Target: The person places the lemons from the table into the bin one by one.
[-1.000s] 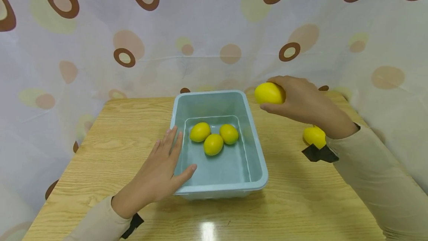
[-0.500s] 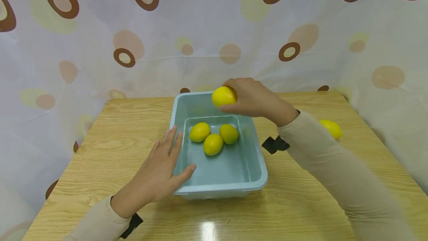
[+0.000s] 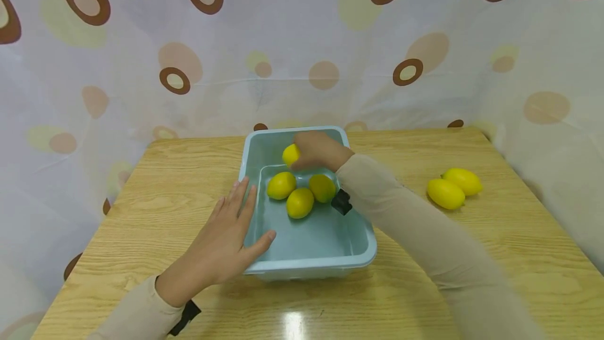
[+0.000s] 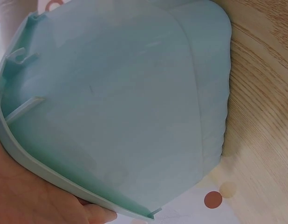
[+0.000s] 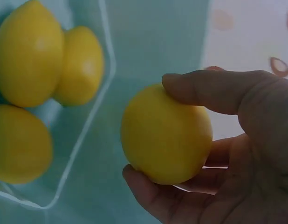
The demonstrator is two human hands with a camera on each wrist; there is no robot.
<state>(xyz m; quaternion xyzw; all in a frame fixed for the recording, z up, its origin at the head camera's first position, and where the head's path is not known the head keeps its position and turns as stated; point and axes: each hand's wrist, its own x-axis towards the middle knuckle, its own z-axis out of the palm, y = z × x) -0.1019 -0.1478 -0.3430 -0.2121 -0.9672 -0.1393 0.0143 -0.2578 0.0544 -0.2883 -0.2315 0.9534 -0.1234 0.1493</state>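
My right hand [image 3: 317,150] grips a yellow lemon [image 5: 166,134] between thumb and fingers, inside the far part of a light blue plastic bin [image 3: 311,263]. Three more lemons lie together on the bin's floor below it, among them a front lemon [image 3: 300,203] and a left lemon [image 3: 281,186]. My left hand [image 3: 226,237] lies with straight, spread fingers on the bin's left rim. In the left wrist view that hand [image 4: 37,196] shows at the rim, beside the bin's outer wall [image 4: 120,102].
Two lemons [image 3: 445,193] lie side by side on the wooden table [image 3: 189,172], right of the bin. A patterned curtain [image 3: 283,41] hangs behind the table and along its sides. A black strap piece [image 3: 342,202] sticks out from my right sleeve.
My right hand has carried the lemon leftward from beside the bin, over its right rim, and down inside. The two table lemons are now fully uncovered. My left hand stays in place.
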